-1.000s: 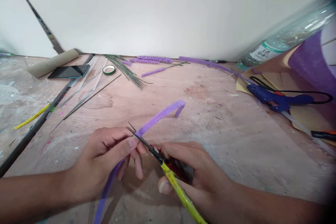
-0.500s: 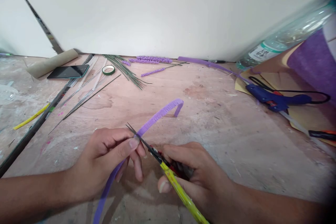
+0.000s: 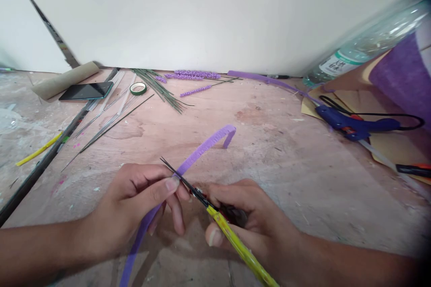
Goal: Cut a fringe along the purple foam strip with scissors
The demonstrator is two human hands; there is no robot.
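A narrow purple paper-like strip (image 3: 202, 149) is pinched in the left hand (image 3: 144, 197), yellow-handled black-bladed scissors (image 3: 218, 220) gripped by the right hand (image 3: 252, 208); edge-snipping seems underway, a slight feed being called for next.

Shows plain purple on the flat, narrow strip (image 3: 204, 147), black and mottled yellow on the slim metal scissors (image 3: 218, 219).

- left hand (image 3: 134, 202) pinches a purple paper strip (image 3: 205, 147) between thumb and fingers;
- right hand (image 3: 256, 213) holds yellow-handled scissors (image 3: 219, 219), blades crossing the strip beside the left thumb;
- green tape roll (image 3: 138, 93) near a smartphone (image 3: 85, 91) on the table (image 3: 279, 157);
- blue glue gun (image 3: 357, 126) at right, near a plastic bottle (image 3: 363, 49)
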